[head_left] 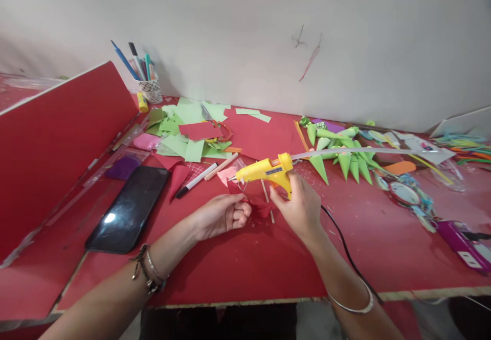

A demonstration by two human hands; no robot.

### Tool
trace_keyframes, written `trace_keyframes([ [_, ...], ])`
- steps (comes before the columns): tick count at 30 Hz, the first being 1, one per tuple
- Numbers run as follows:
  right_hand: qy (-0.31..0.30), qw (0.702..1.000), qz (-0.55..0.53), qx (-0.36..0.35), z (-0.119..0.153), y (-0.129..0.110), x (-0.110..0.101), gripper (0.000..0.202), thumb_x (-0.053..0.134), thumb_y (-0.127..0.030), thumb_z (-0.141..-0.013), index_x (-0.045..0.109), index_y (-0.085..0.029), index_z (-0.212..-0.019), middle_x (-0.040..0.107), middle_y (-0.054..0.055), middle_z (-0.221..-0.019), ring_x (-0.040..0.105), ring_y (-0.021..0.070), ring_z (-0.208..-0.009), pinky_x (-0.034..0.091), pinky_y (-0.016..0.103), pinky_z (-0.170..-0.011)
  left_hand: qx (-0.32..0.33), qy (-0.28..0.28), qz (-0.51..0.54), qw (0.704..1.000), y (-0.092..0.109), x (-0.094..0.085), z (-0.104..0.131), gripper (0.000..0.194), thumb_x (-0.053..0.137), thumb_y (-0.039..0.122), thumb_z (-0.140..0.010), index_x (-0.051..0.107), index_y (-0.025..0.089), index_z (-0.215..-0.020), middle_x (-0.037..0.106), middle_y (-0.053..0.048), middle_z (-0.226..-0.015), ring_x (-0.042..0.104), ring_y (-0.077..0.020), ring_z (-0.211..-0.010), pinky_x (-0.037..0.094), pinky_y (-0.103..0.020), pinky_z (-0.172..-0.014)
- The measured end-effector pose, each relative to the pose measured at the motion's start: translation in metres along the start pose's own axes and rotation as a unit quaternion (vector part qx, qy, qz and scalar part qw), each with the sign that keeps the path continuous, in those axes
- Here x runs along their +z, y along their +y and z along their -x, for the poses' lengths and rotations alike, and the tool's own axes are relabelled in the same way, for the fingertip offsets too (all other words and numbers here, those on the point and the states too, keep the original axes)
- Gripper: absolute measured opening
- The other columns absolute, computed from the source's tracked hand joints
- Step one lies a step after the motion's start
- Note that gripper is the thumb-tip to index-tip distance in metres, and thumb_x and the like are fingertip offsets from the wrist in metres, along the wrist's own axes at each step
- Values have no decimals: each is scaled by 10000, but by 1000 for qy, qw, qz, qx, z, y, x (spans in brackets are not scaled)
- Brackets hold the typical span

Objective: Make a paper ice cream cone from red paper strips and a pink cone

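Observation:
My right hand (pixel 301 207) is wrapped round the handle of a yellow glue gun (pixel 264 170), whose nozzle points left. A long clear glue stick (pixel 345 151) runs out of its back to the right. Just below the nozzle, my left hand (pixel 224 217) has its fingers curled, with thumb and forefinger pinched at the edge of a red paper piece (pixel 261 208). That piece lies between the two hands, partly hidden by the left fingers. A pink paper piece (pixel 227 176) is behind the nozzle.
A black phone (pixel 128 209), a marker (pixel 196 180) and green paper scraps (pixel 176 145) lie left. Scissors (pixel 207 112) rest behind. Green paper cones (pixel 345 163) and a purple power strip (pixel 462 245) are on the right. A black cord (pixel 345 245) trails beside my right arm.

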State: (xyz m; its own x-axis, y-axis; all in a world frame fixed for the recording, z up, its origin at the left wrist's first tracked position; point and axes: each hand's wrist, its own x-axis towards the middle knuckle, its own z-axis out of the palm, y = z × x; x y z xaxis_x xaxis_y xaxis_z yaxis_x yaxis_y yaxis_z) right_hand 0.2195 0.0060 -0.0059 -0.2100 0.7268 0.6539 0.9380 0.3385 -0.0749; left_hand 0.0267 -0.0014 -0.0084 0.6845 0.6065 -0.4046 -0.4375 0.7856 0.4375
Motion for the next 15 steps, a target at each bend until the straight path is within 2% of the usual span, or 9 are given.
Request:
trace_keyframes([
  [15,-15,1000,3,5,0,-2,-1,278,492,-302,-783,464,-132,-1001,587,62,-730,580,197,-698,436,273,-555,-1,3,-12,1000,0,1,0,165,407,179,-852,514,104,-750,567,-9,-578,491,-51,-435,382,-152,-466],
])
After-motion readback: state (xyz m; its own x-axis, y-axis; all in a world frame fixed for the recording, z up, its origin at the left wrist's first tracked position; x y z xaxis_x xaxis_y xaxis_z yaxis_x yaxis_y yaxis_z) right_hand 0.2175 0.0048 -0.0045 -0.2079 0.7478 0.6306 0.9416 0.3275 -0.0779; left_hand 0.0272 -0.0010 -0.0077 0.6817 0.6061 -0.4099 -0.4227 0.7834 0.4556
